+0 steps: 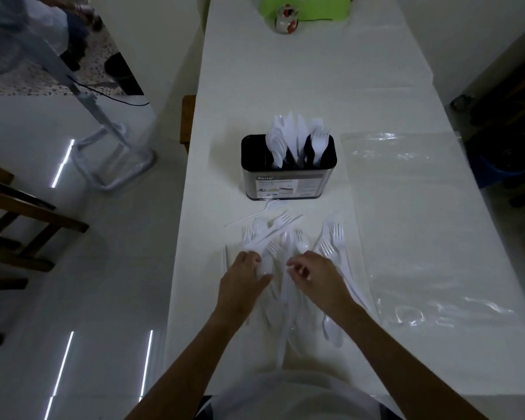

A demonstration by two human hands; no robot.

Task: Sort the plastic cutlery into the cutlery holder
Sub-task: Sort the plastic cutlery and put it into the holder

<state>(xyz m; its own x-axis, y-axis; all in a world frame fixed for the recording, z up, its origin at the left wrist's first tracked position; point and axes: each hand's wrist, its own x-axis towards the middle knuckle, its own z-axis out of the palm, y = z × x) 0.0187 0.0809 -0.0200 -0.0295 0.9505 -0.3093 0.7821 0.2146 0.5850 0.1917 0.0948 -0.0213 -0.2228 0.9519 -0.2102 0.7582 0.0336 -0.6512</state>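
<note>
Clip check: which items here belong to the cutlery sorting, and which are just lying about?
Job: cutlery holder, sorted cutlery standing in it, loose cutlery pile, left hand and right hand at the pile.
Lying about: small ceramic pot, green packet, clear plastic wrapper, wooden chair, metal stand.
</note>
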